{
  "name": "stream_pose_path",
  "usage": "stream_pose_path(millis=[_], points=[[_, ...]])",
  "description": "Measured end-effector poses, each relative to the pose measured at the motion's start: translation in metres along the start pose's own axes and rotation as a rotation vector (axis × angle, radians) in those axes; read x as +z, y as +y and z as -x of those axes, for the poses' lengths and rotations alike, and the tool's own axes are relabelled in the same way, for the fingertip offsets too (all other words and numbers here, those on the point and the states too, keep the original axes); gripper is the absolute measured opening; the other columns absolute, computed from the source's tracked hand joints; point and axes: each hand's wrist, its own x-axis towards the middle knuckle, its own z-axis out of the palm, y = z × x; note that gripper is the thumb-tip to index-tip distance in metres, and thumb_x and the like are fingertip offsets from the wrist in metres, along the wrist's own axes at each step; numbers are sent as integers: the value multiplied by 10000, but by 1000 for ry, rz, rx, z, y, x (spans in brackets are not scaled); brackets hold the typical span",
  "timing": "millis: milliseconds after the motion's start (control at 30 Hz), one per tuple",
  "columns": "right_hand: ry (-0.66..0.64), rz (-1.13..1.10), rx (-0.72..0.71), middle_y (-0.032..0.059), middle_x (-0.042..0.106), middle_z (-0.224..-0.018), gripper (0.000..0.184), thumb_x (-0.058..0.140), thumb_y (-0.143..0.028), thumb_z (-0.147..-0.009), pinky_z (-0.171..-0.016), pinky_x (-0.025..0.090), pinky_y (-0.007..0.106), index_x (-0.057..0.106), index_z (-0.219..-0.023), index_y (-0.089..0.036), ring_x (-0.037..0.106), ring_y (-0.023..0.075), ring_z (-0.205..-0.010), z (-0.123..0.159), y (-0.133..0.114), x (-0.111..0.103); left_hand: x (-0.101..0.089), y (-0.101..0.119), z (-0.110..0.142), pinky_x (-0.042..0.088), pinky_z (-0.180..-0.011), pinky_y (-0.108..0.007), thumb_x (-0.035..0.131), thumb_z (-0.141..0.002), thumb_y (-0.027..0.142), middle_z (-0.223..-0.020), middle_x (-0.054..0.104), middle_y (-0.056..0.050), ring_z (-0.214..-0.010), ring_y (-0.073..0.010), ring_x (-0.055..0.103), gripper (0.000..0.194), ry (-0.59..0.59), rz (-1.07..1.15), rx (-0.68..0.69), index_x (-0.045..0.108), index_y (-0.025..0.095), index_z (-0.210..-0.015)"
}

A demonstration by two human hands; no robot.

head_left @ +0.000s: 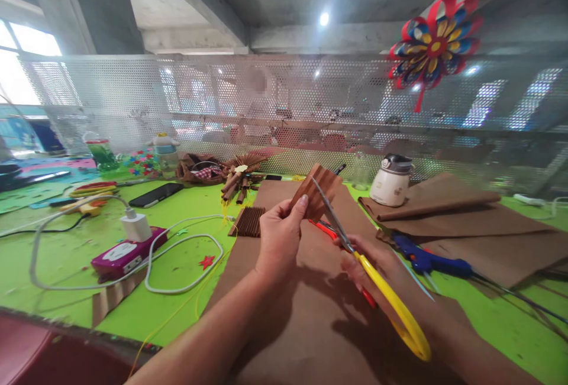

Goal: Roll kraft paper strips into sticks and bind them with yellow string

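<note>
Yellow-handled scissors (371, 272) in the right hand (385, 264) cross brown paper (309, 187) pinched by the left hand (281, 234). Trimming seems in hand; the next snip calls for steadiness.

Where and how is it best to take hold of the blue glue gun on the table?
Probably by the slim right end of the blue glue gun, coming from above on the right: it lies low, and its dark cord leaves that end, suggesting the handle.

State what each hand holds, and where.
Left hand: brown paper piece, by its lower-left edge. Right hand: yellow-handled scissors, apparently near where blades meet handles.
</note>
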Motion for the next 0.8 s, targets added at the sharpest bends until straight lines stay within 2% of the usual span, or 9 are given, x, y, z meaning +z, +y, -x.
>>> stream_pose_path(millis=[133,267,567,800], points=[[-8,-35,55,47,592,-745,415,485,-528,-809,-530,455,272,575,-1035,-192,561,174,-628,2,-4,0,0,1,1,170,-349,-191,698,-669,366,-448,443,80,-338,-21,252,236,-9,41,-46,652,137,-697],[-2,7,37,55,597,-752,412,511,-535,-783,-520,447,271,589,-986,-185,558,172,-618,3,-9,-2,-1,2,1,131,-326,-186,696,-676,368,-420,380,89,-318,-23,242,249,-16,48,-65,609,134,-674],[-29,-87,30,-11,500,-614,478,432,-591,-824,-342,320,204,539,-1048,-183,407,90,-406,-4,20,9,-3,2,-1,126,-298,-179,722,-644,380,-439,413,85,-303,-16,242,282,-25,83,-89,610,125,-692],[23,-156,38,-32,438,-588,453,475,-585,-805,-365,312,174,555,-971,-171,382,77,-441,-4,21,14,-3,4,1,132,-287,-170,714,-656,373,-434,414,83,-302,-17,249,280,-31,87,-92,591,122,-663]])
